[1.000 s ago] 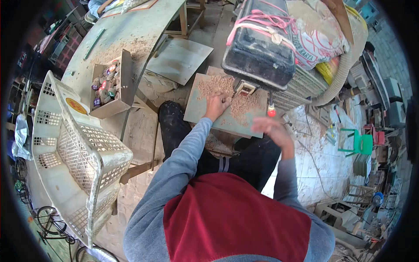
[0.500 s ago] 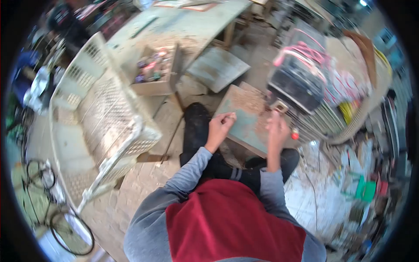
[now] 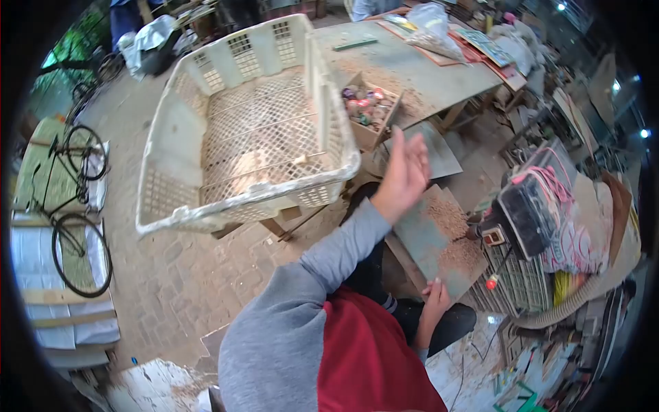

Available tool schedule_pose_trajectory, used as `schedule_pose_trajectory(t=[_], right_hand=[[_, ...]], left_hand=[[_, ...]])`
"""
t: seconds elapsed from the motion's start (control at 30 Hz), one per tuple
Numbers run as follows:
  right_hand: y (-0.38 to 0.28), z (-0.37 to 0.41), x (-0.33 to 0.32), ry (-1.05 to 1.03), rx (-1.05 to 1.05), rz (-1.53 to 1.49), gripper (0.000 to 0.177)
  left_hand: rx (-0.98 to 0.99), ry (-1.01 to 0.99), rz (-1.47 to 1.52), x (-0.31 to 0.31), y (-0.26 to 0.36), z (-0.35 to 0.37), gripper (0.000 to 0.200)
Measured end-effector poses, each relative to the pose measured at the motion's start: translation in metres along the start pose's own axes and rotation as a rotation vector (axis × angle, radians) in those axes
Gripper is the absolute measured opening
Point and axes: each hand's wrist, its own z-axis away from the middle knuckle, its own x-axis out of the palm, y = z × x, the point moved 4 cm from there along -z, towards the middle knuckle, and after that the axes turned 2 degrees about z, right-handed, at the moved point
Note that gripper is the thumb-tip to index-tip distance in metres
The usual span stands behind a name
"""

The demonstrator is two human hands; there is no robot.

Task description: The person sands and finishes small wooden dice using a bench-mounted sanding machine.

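My left hand (image 3: 406,172) is raised beside the small box, its fingers stretched out and holding nothing. Low at the near edge of the greenish work board (image 3: 420,242), my right hand (image 3: 435,303) has its fingers pinched together; what they hold is too small to make out. Wood shavings (image 3: 449,218) lie heaped on the board, next to a dark machine (image 3: 528,213) whose spindle points over them. To the left stands a big white plastic crate (image 3: 154,165), with a small pale piece (image 3: 302,159) showing over its near side and sawdust on its mesh floor.
An open wooden box (image 3: 367,137) of colourful small items sits by the sawdust-strewn table (image 3: 439,86). A red knob (image 3: 491,282) hangs on a cable under the machine. A ribbed hose (image 3: 583,295) curves at right. A bicycle (image 3: 68,199) is at far left.
The view has turned left toward the crate. My left hand has lifted off the board toward the crate and opened. My right hand has drawn back from the machine to the board's near edge.
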Motion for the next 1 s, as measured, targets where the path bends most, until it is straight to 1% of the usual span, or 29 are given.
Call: schedule_pose_trajectory(t=[0.03,0.1,0.17,0.2,0.23,0.27,0.3,0.33,0.37,0.4,0.43,0.47,0.5,0.53,0.57,0.6,0.63,0.7,0.73,0.8,0.83,0.87,0.9,0.93,0.97,1.0], right_hand=[[0.012,0.006,-0.001,0.012,0.053,-0.014,0.034],[0.017,0.016,-0.002,-0.016,0.051,0.025,0.034],[0.021,0.029,-0.009,-0.034,0.058,0.07,0.034],[0.021,0.033,-0.013,-0.03,0.025,0.101,0.034],[0.02,0.035,-0.016,-0.025,-0.011,0.129,0.034],[0.021,0.038,-0.021,0.013,0.003,0.121,0.028],[0.027,0.037,-0.023,0.014,0.008,0.119,0.028],[0.035,0.034,-0.028,0.066,-0.025,0.069,0.023],[0.045,0.033,-0.035,0.125,-0.052,0.026,0.019],[0.053,0.03,-0.04,0.137,-0.088,0.014,0.015],[0.061,0.026,-0.046,0.121,-0.075,0.096,0.013],[0.062,0.025,-0.048,0.125,-0.056,0.105,0.013],[0.064,0.023,-0.051,0.116,-0.013,0.152,0.018],[0.071,0.021,-0.052,0.088,0.093,0.093,0.022],[0.073,0.021,-0.054,0.076,0.071,0.182,0.023],[0.074,0.022,-0.054,0.051,0.094,0.196,0.024],[0.088,0.023,-0.054,0.055,0.102,0.195,0.024],[0.106,0.032,-0.057,0.081,0.138,0.281,0.023],[0.109,0.035,-0.06,0.111,0.168,0.283,0.023],[0.097,0.032,-0.06,0.112,0.157,0.25,0.022],[0.101,0.028,-0.059,0.13,0.18,0.255,0.022],[0.105,0.024,-0.058,0.149,0.156,0.3,0.022],[0.092,0.018,-0.053,0.16,0.137,0.346,0.023],[0.081,0.014,-0.049,0.1,0.189,0.405,0.023],[0.066,0.004,-0.037,0.067,0.018,0.435,0.024],[0.052,-0.006,-0.025,0.047,-0.156,0.464,0.025]], left_hand=[[-0.077,0.073,-0.081,-0.01,-0.013,0.023,0.048],[-0.333,0.18,-0.153,-0.045,-0.035,0.063,0.045],[-0.458,0.258,-0.181,-0.086,-0.044,0.096,0.037],[-0.458,0.268,-0.179,-0.1,-0.045,0.112,0.037],[-0.506,0.31,-0.201,-0.114,-0.045,0.126,0.029],[-0.554,0.35,-0.223,-0.118,-0.042,0.137,0.023],[-0.556,0.354,-0.225,-0.119,-0.039,0.144,0.023],[-0.497,0.401,-0.32,-0.115,-0.033,0.152,0.022],[-0.448,0.448,-0.411,-0.115,-0.03,0.161,0.026],[-0.458,0.399,-0.356,-0.119,-0.028,0.163,0.035],[-0.472,0.36,-0.381,-0.123,-0.025,0.162,0.031],[-0.472,0.373,-0.359,-0.118,-0.023,0.163,0.028],[-0.471,0.381,-0.355,-0.123,-0.022,0.16,0.024],[-0.466,0.414,-0.363,-0.129,-0.023,0.157,0.019],[-0.468,0.394,-0.352,-0.135,-0.024,0.153,0.017],[-0.484,0.389,-0.351,-0.143,-0.025,0.148,0.015],[-0.491,0.469,-0.381,-0.144,-0.026,0.144,0.017],[-0.529,0.536,-0.404,-0.156,-0.033,0.135,0.018],[-0.571,0.538,-0.415,-0.161,-0.038,0.131,0.018],[-0.56,0.605,-0.463,-0.173,-0.048,0.121,0.019],[-0.589,0.61,-0.468,-0.18,-0.058,0.114,0.019],[-0.532,0.612,-0.581,-0.188,-0.063,0.105,0.019],[-0.474,0.616,-0.693,-0.193,-0.067,0.1,0.02],[-0.424,0.604,-0.729,-0.197,-0.073,0.091,0.022],[-0.449,0.61,-0.74,-0.198,-0.08,0.086,0.022],[-0.329,0.53,-0.938,-0.191,-0.082,0.074,0.025]])
